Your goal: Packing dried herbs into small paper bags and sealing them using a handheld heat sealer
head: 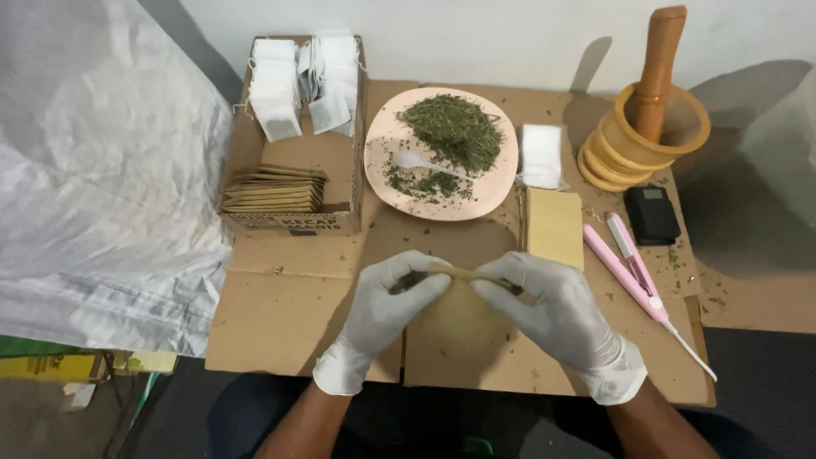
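Both my hands wear white gloves and meet over a flat sheet of cardboard (280,306). My left hand (387,310) and my right hand (557,314) pinch the top edge of a brown paper pouch (463,310) from either side, holding it between them just above the cardboard. The pouch's mouth is partly hidden by my fingers. Beyond my hands sits a pink plate (378,149) with a heap of dried green herbs (455,127) and a white plastic spoon (416,160) lying on it.
An open cardboard box (344,153) at the back left holds white tea bags (276,89) and stacked brown pouches (276,189). More brown pouches (554,225), a white packet (541,155), a pink heat sealer (633,272), a black scale (652,214) and a wooden mortar with pestle (650,127) lie right. A white sack (93,178) fills the left.
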